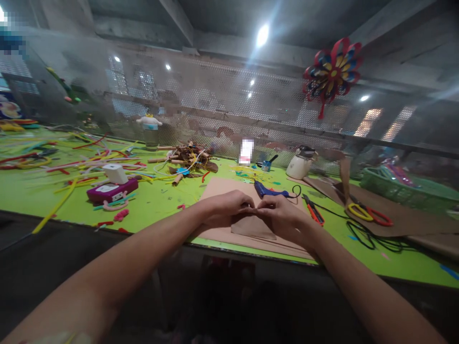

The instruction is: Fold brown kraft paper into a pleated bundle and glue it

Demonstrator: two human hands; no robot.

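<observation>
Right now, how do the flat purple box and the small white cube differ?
The flat purple box is purple and wider; the small white cube is white and narrower. The box lies on the green table; the cube sits on top. Both look boxy.

Green surface (152, 203), left: passable between purple box (113, 192) and brown sheets (218, 188).
Blue glue gun (268, 190): blocking straight ahead.
Red-handled tool (314, 213), scissors (359, 212): obstructing the right.

Left forearm (143, 243) and right forearm (358, 282) slant inward; left hand (234, 203) and right hand (283, 214) pinch close together.
</observation>
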